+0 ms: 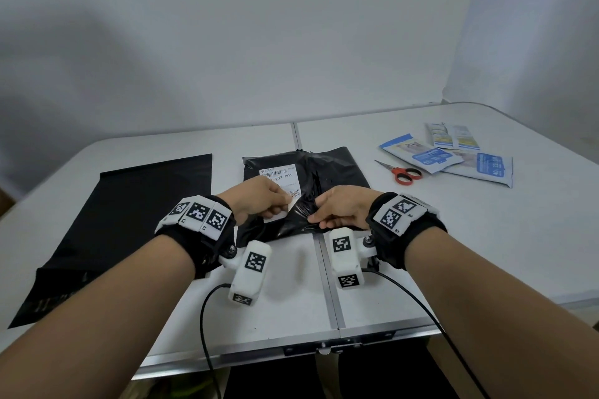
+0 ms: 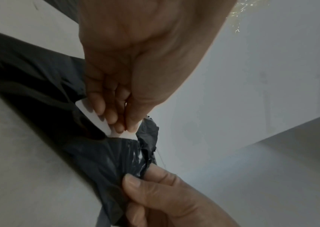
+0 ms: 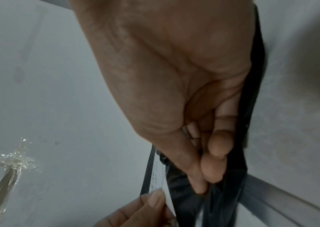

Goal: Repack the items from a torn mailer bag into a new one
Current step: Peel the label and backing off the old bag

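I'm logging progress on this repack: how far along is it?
Done, it seems: four packets lie out on the table beside scissors. In hand: the left hand pinches the label corner while the right hand pinches the torn bag. Left: the new bag lies flat, nothing visibly packed.

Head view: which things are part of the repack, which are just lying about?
In the job:
- torn mailer bag, pinched by left hand and right hand
- new mailer bag, flat at left
- packets, far right

Lying about:
- scissors
- wrist cables
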